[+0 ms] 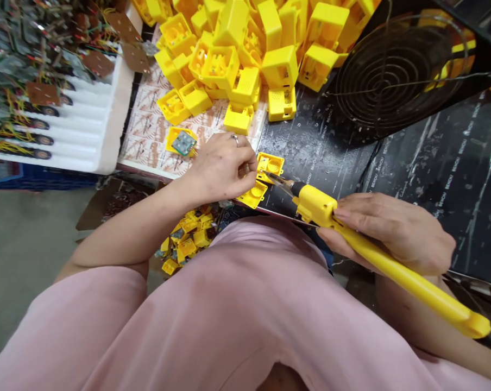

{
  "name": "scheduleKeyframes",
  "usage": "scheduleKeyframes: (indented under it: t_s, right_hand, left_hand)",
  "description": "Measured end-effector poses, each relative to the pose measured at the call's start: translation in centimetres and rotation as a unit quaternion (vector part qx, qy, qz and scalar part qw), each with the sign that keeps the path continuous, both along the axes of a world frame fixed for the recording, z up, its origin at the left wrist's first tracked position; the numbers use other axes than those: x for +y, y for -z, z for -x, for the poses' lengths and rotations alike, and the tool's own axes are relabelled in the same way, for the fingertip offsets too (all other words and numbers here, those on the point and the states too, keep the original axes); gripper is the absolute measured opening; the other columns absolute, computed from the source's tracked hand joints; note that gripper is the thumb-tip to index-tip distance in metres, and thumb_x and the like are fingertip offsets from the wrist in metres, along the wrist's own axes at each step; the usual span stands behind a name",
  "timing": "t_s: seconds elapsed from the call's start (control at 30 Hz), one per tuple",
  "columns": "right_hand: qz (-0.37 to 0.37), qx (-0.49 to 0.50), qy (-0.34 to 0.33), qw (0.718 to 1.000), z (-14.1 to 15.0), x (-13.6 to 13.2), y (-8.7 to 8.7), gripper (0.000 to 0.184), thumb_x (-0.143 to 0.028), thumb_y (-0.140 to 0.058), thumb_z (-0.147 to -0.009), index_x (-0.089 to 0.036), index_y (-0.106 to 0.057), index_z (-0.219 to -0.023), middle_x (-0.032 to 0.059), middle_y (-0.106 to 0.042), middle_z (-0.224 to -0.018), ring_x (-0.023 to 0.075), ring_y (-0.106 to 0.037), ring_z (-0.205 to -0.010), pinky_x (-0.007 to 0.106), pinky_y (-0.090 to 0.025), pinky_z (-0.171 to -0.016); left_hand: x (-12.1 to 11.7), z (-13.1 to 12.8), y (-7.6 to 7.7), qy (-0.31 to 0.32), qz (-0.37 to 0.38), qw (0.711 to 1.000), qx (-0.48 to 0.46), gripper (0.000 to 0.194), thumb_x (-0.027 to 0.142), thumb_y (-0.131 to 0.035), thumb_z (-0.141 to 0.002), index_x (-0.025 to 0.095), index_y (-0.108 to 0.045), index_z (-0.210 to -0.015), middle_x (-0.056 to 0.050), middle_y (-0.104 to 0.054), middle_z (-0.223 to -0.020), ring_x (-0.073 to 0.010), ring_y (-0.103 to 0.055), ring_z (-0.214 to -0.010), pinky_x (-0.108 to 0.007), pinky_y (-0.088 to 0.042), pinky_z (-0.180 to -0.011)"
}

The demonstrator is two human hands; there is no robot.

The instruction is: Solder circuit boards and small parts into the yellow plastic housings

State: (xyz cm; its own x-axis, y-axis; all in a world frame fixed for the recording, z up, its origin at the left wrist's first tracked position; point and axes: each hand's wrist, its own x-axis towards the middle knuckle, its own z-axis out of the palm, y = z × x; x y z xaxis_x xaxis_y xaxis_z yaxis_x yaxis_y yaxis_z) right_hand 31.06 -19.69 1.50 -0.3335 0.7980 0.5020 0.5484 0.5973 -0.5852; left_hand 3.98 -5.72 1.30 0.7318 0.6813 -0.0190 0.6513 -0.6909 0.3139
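Note:
My left hand (221, 165), a ring on one finger, is closed in a pinch on a small yellow plastic housing (270, 164) at the near edge of the black work surface (453, 163). My right hand (392, 231) grips a yellow soldering iron (392, 266); its metal tip (280, 182) touches that housing. A second flat yellow part (253, 194) lies just below the left fingers.
A big heap of yellow housings (237, 49) fills the far side. One housing with a green circuit board (182, 142) lies on printed paper. A white tray (86, 125) of wired boards stands left. A black fan grille (396, 70) is right. More yellow parts (188, 239) lie below the bench.

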Motion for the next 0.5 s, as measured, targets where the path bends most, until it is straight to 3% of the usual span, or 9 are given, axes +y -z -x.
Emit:
scheduleKeyframes:
  t_s: [0.07, 0.13, 0.23, 0.37, 0.5]
  right_hand:
    - [0.014, -0.033, -0.005, 0.999, -0.1, 0.3, -0.3, 0.006, -0.026, -0.071, -0.098, -0.022, -0.067, -0.095, 0.0020, -0.076, -0.085, 0.0152, -0.076, -0.080, 0.032, -0.066, -0.081]
    - [0.029, -0.070, -0.008, 0.997, -0.1, 0.5, -0.5, 0.018, -0.031, -0.066, -0.102, -0.022, -0.066, -0.087, 0.0034, -0.076, -0.084, 0.0151, -0.075, -0.079, 0.033, -0.066, -0.083]
    - [-0.012, -0.067, -0.033, 0.997, 0.1, 1.1, -0.9, 0.011, -0.025, -0.074, -0.096, -0.020, -0.067, -0.089, 0.0043, -0.076, -0.085, 0.0149, -0.074, -0.076, 0.032, -0.065, -0.081]
    - [-0.066, -0.059, -0.057, 0.994, 0.4, 1.7, -1.9, 0.023, -0.011, -0.084, -0.082, -0.019, -0.067, -0.094, 0.0046, -0.075, -0.084, 0.0175, -0.073, -0.073, 0.034, -0.066, -0.075]
    - [-0.025, -0.073, -0.035, 0.996, -0.1, 1.2, -2.9, 0.012, -0.020, -0.078, -0.091, -0.024, -0.067, -0.091, 0.0026, -0.075, -0.083, 0.0162, -0.073, -0.075, 0.034, -0.065, -0.078]
  left_hand:
    - [0.1, -0.5, -0.5, 0.005, 0.009, 0.999, 0.031, 0.019, 0.027, -0.054, -0.084, 0.019, -0.071, -0.081, -0.004, -0.069, -0.082, -0.0214, -0.064, -0.083, -0.036, -0.047, -0.084]
    - [0.1, -0.9, -0.9, 0.009, 0.013, 0.998, 0.056, 0.020, 0.027, -0.054, -0.084, 0.020, -0.072, -0.081, -0.003, -0.068, -0.081, -0.0217, -0.065, -0.084, -0.037, -0.047, -0.085]
    - [0.3, -1.4, -1.1, 0.011, 0.007, 0.997, 0.077, 0.021, 0.027, -0.052, -0.084, 0.020, -0.072, -0.079, -0.004, -0.067, -0.079, -0.0230, -0.066, -0.087, -0.037, -0.047, -0.087]
    - [0.5, -1.7, -1.3, 0.010, 0.001, 0.995, 0.098, 0.023, 0.030, -0.052, -0.083, 0.020, -0.072, -0.079, -0.004, -0.066, -0.078, -0.0235, -0.067, -0.088, -0.036, -0.047, -0.087]
    - [0.4, -2.0, -1.4, 0.007, -0.011, 0.993, 0.116, 0.023, 0.030, -0.051, -0.083, 0.020, -0.071, -0.078, -0.004, -0.066, -0.077, -0.0240, -0.068, -0.087, -0.036, -0.047, -0.085]
